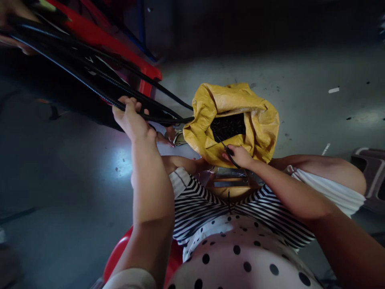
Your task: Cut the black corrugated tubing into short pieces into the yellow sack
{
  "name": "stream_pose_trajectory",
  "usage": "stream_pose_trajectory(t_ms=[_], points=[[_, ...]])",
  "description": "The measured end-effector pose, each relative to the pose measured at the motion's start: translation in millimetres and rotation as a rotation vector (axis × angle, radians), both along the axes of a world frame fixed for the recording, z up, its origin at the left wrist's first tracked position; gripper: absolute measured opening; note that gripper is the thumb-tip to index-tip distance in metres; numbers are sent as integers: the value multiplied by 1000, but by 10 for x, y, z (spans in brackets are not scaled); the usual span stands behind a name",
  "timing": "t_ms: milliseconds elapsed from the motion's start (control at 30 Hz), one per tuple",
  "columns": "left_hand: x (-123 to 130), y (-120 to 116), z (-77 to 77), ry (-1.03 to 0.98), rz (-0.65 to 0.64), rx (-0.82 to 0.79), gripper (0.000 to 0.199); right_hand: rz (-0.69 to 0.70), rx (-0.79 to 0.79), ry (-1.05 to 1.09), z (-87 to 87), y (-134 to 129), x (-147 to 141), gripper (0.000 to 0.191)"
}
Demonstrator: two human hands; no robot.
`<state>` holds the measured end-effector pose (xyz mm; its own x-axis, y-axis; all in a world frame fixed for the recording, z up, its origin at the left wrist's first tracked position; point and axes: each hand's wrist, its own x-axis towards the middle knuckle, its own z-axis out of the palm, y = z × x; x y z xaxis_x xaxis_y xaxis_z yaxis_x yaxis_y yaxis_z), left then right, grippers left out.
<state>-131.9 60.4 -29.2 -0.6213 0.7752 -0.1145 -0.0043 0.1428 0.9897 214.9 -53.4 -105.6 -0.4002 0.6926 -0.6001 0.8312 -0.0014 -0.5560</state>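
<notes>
- The long black hoses (170, 120), smooth and rounded with a bluish shine, slant from the far left corner to the left side of the yellow bag (233, 98).
- The left hand (134, 116) has its fingers curled around one hose; how firmly is hard to judge.
- The right hand (240, 155) is closed on the dark curved handle of a slim, pointed tool (231, 154), its tip over the near edge of the bag's opening (the type of tool is unclear).
- Creased, sheet-like and slightly glossy, the bag has a thick, folded rim around a squarish opening.
- Small black pieces (230, 126) lie inside, their exact shapes lost in shadow.
- Another person's hand (18, 28), blurred and cut off at the far left, is by the hoses; its grip cannot be told.
</notes>
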Motion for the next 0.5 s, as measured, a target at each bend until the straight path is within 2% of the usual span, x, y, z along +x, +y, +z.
stream_pose_trajectory(t_ms=[100,133,167,233,333,367,433,500], points=[[249,31,-75,-159,23,-44,31,1,1,-1,4,3,8,32],[375,28,-70,-225,47,-29,33,-5,0,2,3,4,12,32],[519,13,-43,-284,19,-31,35,-15,-3,9,-2,5,16,32],[836,-52,83,-385,-188,-74,32,-49,-12,35,-24,3,26,32],[1283,-224,353,-626,-522,-166,26,-112,-29,87,-84,-7,40,31],[1408,-290,423,-714,-581,-167,25,-137,-34,107,-108,-11,43,29],[1615,-410,475,-804,-604,-212,27,-218,-63,166,-155,-17,45,24],[1762,-486,393,-857,-610,-294,31,-381,-174,261,-189,-13,40,22]])
